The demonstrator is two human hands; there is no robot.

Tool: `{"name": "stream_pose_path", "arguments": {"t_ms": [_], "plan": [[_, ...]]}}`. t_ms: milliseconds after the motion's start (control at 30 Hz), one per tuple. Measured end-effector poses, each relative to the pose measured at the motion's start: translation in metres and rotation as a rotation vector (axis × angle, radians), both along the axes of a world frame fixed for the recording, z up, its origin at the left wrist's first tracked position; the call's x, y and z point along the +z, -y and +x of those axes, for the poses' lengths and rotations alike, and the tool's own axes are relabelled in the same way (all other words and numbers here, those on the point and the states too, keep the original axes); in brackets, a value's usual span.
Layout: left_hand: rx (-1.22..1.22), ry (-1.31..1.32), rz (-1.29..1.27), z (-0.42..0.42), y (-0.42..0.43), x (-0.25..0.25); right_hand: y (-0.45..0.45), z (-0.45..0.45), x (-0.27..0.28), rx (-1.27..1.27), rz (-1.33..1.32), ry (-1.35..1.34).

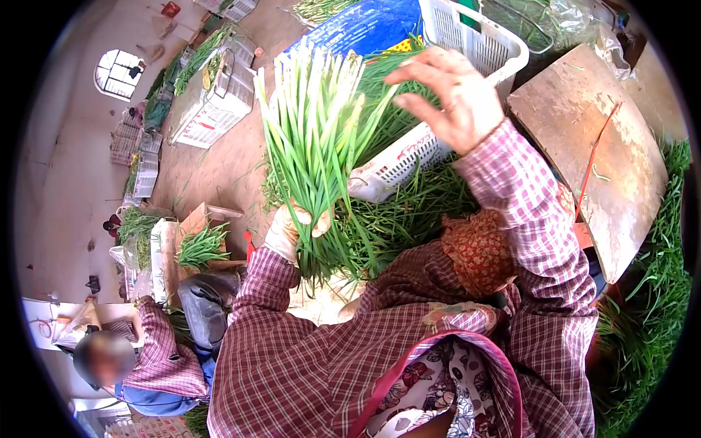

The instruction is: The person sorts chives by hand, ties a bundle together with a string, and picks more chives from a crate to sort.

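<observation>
A bunch of long green stalks with pale ends [310, 131] stands fanned out in front of me, pale ends pointing away. My left hand [288, 228], in a light glove, is wrapped round its leafy lower part. To the right of the pale ends, my right hand [456, 98] is raised with its fingers apart and nothing in them. Its fingertips are close to the outer stalks; whether they touch cannot be made out. Loose green leaves [409, 219] lie below and behind the bunch.
A white crate [511, 62] stands beyond my right hand, near a blue sheet [365, 28]. A worn board [599, 146] lies at the right, a red strip on it. More crates [212, 109] line the left. A co-worker [164, 358] sits at the lower left.
</observation>
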State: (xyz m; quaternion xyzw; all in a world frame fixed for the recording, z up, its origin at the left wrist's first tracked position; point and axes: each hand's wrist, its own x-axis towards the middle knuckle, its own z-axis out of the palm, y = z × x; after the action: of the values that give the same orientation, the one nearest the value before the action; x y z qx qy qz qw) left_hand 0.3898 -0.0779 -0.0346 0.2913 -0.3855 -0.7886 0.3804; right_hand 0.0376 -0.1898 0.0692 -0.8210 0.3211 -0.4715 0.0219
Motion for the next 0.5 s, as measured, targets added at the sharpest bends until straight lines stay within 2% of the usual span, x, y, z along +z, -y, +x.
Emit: {"name": "stream_pose_path", "arguments": {"t_ms": [67, 167, 233, 367, 433, 500], "plan": [[-0.055, 0.003, -0.059, -0.005, 0.003, 0.003, -0.001, 0.013, 0.002, 0.038, -0.02, -0.008], [-0.144, -0.017, -0.016, -0.009, 0.008, 0.005, 0.003, 0.029, -0.005, -0.119, -0.018, -0.306], [-0.141, 0.002, -0.017, -0.011, 0.006, 0.009, 0.004, 0.032, 0.009, 0.0, 0.297, -0.486], [-0.062, 0.105, 0.013, -0.018, 0.0, 0.022, 0.02, 0.033, -0.007, -0.107, 0.142, -0.54], [-0.056, 0.119, 0.019, -0.018, -0.001, 0.022, 0.032, 0.022, -0.018, -0.353, -0.002, -0.438], [-0.023, 0.123, 0.01, -0.017, -0.003, 0.019, 0.051, -0.002, -0.029, -0.416, 0.012, -0.417]]}}
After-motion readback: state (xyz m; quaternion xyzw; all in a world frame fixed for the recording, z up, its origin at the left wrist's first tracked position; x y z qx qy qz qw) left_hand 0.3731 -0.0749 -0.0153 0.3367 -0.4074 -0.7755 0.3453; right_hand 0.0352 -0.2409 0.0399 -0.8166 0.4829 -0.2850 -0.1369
